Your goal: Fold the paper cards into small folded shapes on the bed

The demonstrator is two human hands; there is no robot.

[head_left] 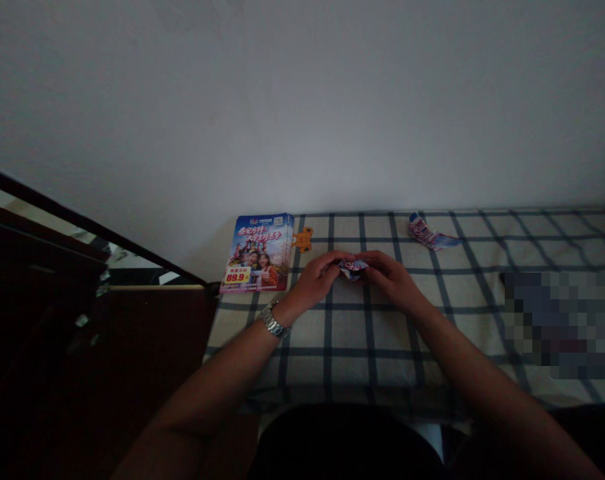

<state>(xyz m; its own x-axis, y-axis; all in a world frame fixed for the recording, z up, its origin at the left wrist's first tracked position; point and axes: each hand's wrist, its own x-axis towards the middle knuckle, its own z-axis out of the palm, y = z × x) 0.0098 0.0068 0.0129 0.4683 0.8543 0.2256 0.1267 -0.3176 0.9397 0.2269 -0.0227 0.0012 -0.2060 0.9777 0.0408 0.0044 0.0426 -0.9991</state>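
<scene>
While the bare left hand (316, 280) and bare right hand (392, 277) pinch 1 crumpled red-and-white paper (353, 267), 1 twisted blue-and-red paper (426, 235) lies apart.

We see our left arm (222, 373) slant in from the lower left and our right arm (472, 360) from the lower right, both forearms bare and converging ahead of us. Our left hand (318, 279) and right hand (393, 280) come together almost fingertip to fingertip, fingers (333, 257) curled in a close pinch, while the wrists (421, 311) run on roughly straight from the forearms.
</scene>
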